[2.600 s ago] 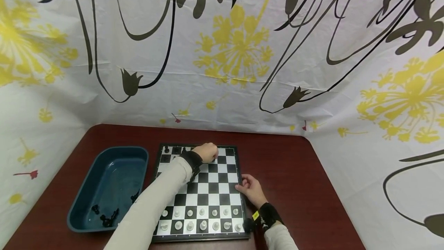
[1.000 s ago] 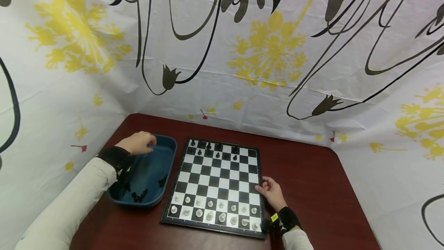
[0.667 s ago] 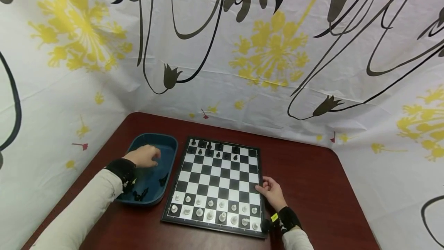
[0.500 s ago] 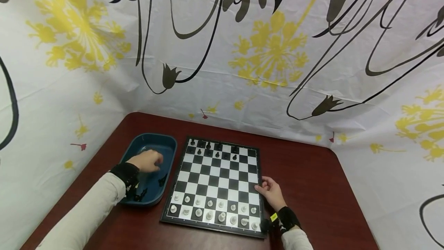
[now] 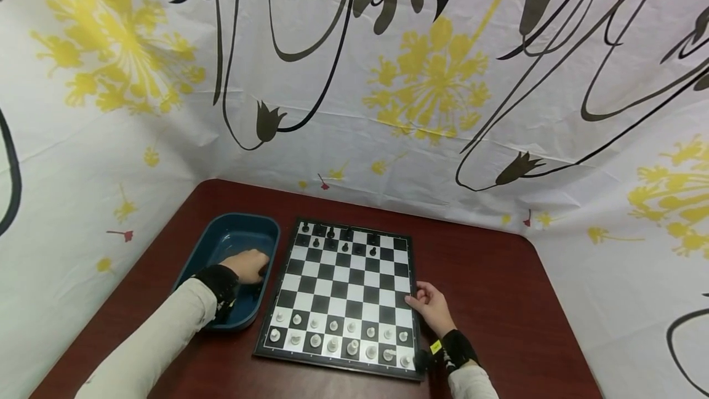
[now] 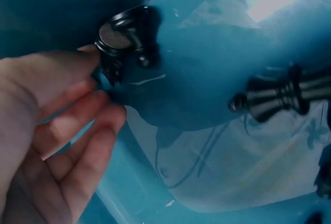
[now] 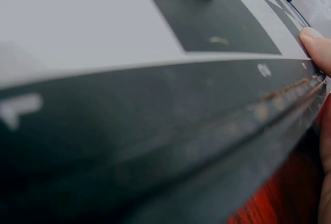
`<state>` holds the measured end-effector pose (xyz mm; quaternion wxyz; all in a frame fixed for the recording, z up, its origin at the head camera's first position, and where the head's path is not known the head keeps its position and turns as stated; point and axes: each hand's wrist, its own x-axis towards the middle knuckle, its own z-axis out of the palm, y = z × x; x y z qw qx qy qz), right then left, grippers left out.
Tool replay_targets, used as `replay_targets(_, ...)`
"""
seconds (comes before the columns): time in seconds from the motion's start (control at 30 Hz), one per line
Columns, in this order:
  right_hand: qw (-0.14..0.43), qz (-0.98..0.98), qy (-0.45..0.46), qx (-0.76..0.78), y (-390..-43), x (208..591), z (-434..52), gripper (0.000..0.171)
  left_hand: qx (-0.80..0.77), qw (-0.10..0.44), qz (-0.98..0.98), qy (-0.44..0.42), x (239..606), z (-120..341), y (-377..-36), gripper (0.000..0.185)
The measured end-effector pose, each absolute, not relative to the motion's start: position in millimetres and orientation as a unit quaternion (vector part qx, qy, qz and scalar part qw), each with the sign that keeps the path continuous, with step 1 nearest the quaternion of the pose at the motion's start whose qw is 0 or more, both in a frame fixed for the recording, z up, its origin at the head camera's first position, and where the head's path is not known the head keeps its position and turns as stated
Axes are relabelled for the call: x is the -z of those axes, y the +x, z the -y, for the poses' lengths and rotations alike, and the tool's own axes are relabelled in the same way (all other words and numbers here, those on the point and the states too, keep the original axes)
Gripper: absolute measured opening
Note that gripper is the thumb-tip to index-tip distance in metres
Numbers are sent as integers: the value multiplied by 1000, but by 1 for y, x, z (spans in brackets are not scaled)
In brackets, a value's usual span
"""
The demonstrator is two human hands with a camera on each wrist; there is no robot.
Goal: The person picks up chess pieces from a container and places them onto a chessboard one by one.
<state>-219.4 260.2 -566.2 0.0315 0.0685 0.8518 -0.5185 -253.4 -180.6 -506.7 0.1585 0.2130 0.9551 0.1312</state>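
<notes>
- Table (image 5: 487,288): a dark reddish-brown wooden top with rounded far corners, running from beneath both hands out to the far side.
- Backdrop cloth (image 5: 388,140): a white sheet hung beyond the hands and wrapping round the left and right sides, meeting the table's far edge.
- Print: large yellow dandelion-like blooms (image 5: 429,76), thin curving black stems, dark tulip-shaped buds (image 5: 268,122), and a few small red sprigs.
- Light: even and soft; faint creases show across the cloth.
</notes>
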Motion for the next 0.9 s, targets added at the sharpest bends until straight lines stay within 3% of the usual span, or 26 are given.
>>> replay_targets(0.9, 31, -853, 80, 514, -219, 565, -259, 46, -122, 241, -950, 153, 500, 176, -248, 30)
